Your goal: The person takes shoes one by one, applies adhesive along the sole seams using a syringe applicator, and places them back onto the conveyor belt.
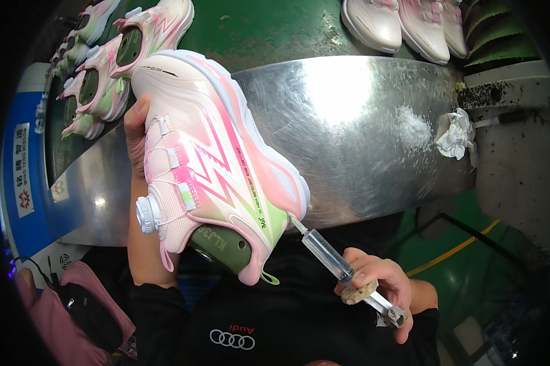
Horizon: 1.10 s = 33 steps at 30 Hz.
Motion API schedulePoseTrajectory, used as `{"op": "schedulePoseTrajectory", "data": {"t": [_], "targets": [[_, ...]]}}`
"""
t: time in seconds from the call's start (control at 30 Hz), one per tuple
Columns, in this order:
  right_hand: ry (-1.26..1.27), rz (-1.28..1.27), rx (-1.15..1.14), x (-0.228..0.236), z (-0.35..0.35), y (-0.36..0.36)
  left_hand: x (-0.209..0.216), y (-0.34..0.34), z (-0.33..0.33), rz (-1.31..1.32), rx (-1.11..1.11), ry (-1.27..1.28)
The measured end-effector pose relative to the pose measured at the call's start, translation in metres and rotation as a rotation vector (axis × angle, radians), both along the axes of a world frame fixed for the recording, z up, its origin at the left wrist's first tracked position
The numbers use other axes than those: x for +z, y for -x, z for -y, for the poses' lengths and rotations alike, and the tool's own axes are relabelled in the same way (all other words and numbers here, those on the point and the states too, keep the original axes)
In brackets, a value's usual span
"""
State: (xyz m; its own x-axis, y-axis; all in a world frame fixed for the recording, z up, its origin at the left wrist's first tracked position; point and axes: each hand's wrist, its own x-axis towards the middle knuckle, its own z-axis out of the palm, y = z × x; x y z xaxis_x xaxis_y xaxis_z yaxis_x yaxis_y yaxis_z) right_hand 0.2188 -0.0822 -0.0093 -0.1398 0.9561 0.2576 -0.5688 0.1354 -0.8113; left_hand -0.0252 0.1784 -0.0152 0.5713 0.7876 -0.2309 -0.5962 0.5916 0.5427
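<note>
A pink, white and green sneaker (220,146) with a dial and thin laces is held up by my left hand (137,131). That hand grips it from the left, its fingers mostly hidden behind the shoe. Inside the collar sits a dark green shoe last (223,247). My right hand (375,283) is closed round a clear syringe (328,253), whose flange and plunger end are wrapped in something pale and dirty. The syringe's tip touches, or nearly touches, the sneaker's heel, where the sole meets the upper.
Under the sneaker lies a shiny metal plate (342,158) with a white powdery patch (414,129). Crumpled white paper (455,134) and a dark-handled tool (506,118) lie at its right end. More sneakers (95,85) line the far left; several pale ones (372,24) stand far right.
</note>
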Motion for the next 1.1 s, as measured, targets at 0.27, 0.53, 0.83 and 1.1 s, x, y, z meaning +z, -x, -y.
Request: {"op": "schedulePoseTrajectory", "data": {"t": [0.27,0.53,0.83,1.1], "targets": [[0.023,-0.072,-0.011,-0.014,0.003,0.000,-0.007,0.032,0.001,-0.184,0.002,-0.061],[-0.038,-0.015,0.044,-0.029,-0.013,0.001,0.017,0.106,0.027,-0.634,0.037,0.034],[-0.104,0.101,0.037,-0.032,-0.024,0.006,0.017,0.125,0.091,-0.808,0.112,-0.090],[-0.102,0.144,0.044,-0.025,-0.020,0.009,0.017,0.151,0.150,-0.774,-0.073,0.069]]}}
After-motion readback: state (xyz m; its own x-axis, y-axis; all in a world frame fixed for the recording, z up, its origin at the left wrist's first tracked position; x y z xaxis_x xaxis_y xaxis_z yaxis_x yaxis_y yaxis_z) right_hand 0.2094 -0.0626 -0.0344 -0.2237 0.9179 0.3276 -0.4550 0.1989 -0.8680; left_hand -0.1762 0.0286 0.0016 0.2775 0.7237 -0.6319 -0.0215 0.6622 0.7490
